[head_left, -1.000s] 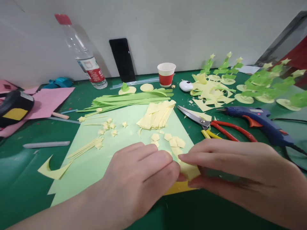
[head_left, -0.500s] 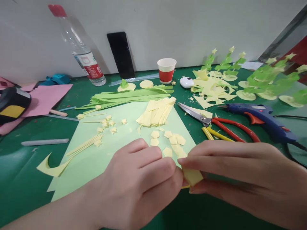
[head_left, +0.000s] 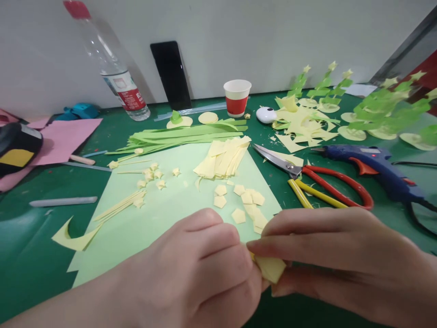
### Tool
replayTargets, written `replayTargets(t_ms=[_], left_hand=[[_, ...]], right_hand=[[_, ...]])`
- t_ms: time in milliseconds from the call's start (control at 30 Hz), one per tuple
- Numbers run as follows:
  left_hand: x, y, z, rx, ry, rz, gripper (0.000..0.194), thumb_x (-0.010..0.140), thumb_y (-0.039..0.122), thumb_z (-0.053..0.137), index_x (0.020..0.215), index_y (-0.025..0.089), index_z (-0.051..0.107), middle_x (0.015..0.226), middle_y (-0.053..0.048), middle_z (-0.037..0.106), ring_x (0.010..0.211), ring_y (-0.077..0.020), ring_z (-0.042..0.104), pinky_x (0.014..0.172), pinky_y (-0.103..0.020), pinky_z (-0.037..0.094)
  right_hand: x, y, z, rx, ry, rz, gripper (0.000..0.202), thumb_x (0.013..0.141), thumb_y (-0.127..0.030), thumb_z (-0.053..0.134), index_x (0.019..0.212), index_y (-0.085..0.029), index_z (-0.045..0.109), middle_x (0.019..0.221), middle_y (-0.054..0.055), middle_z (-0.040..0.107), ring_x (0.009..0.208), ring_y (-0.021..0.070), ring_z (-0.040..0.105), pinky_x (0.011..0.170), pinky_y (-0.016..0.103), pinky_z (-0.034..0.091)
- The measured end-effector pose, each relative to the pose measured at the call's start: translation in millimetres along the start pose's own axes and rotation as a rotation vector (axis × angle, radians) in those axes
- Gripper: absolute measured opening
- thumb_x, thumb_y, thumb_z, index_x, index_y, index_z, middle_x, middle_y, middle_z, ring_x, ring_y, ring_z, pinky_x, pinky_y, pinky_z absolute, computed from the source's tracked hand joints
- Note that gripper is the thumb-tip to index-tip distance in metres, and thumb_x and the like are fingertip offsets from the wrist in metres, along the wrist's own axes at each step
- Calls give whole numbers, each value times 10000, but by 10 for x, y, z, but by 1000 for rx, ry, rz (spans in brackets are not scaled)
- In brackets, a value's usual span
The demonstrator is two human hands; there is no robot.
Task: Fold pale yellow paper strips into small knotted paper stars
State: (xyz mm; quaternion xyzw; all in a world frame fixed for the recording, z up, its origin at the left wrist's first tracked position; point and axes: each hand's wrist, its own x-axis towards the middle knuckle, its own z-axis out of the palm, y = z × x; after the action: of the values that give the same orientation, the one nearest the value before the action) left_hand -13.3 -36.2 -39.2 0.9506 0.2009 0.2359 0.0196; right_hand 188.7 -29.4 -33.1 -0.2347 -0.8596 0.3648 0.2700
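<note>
Between my two hands is a pale yellow paper strip [head_left: 271, 269], partly folded over. My left hand [head_left: 205, 269] is closed in a loose fist, and its fingertips, hidden behind the knuckles, meet the strip's left end. With thumb and fingers my right hand [head_left: 334, 259] pinches the strip from the right. Just beyond the hands, folded yellow paper pentagons [head_left: 238, 216] lie on a light green sheet [head_left: 170, 214]. Further back on that sheet rests a fan of uncut-looking yellow strips [head_left: 221, 159]. Small paper stars [head_left: 154, 174] sit to the left.
Scissors [head_left: 293, 171] with red and yellow handles and a blue glue gun [head_left: 368, 159] lie on the right. Green strips [head_left: 184, 134], a paper cup [head_left: 237, 98], a bottle [head_left: 126, 93] and a phone [head_left: 172, 75] stand or lie behind. Paper plants [head_left: 382, 109] occupy the far right.
Both hands have shifted slightly down and closer to me with the paper strip. More of the scissors' handles now shows. The pieces on the sheet stay in place.
</note>
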Motion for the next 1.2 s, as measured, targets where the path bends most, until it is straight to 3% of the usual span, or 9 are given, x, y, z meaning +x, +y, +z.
replayTargets(t_ms=[33,133,233,300,433,533,667,1000,1200], left_hand=[[12,0,0,-12,82,31,371,923,124,370,624,183,582,518,41,545,513,-107,436,478,-291,384],[38,15,4,-19,157,64,375,899,82,400,590,163,598,502,31,541,500,-104,404,454,-277,375],[50,49,-3,52,91,25,450,892,71,402,482,165,561,442,29,497,471,-104,374,446,-283,329],[54,65,-19,98,54,-7,473,884,69,410,433,159,521,425,29,474,464,-101,366,460,-285,312],[50,44,-49,27,63,-75,445,916,82,332,519,159,518,463,40,463,460,-94,360,483,-258,324],[39,5,-48,40,41,-120,363,928,115,337,638,160,549,495,42,499,462,-102,383,482,-261,318],[47,-25,-37,113,65,-64,284,929,173,382,710,168,563,537,30,580,468,-122,420,484,-293,298],[105,-21,-87,21,-54,-184,403,973,256,259,691,161,531,560,25,545,440,-96,442,403,-233,295],[46,11,-87,-55,-112,-236,403,967,243,256,663,160,507,558,32,505,449,-90,425,424,-217,327]], right_hand=[[20,-9,-10,-1,-10,-8,147,861,-140,541,944,-119,661,783,33,634,622,86,596,598,117,504],[43,-17,-10,-12,1,-41,152,857,-118,540,940,-92,664,775,44,647,641,89,610,613,109,507],[15,0,42,-74,87,-45,135,828,-132,589,936,-88,658,747,33,658,605,80,617,581,95,510],[-7,10,89,-130,233,-61,119,805,-165,626,897,-94,651,689,12,654,532,63,602,521,81,504],[-7,1,127,-241,382,-60,121,853,-200,564,829,-112,643,673,27,675,522,71,622,490,83,511],[-14,-2,104,-294,375,-72,86,844,-143,561,870,-120,639,750,36,695,607,83,652,562,82,536],[-64,32,91,-229,368,-66,133,853,-173,545,967,-166,613,827,4,677,705,71,641,599,55,517],[-65,83,73,-255,293,-119,174,855,-120,512,1007,-146,593,899,27,671,749,56,631,705,34,482],[69,-76,-22,-435,338,-285,298,933,-139,336,834,-104,615,632,52,676,541,80,644,544,69,514]])
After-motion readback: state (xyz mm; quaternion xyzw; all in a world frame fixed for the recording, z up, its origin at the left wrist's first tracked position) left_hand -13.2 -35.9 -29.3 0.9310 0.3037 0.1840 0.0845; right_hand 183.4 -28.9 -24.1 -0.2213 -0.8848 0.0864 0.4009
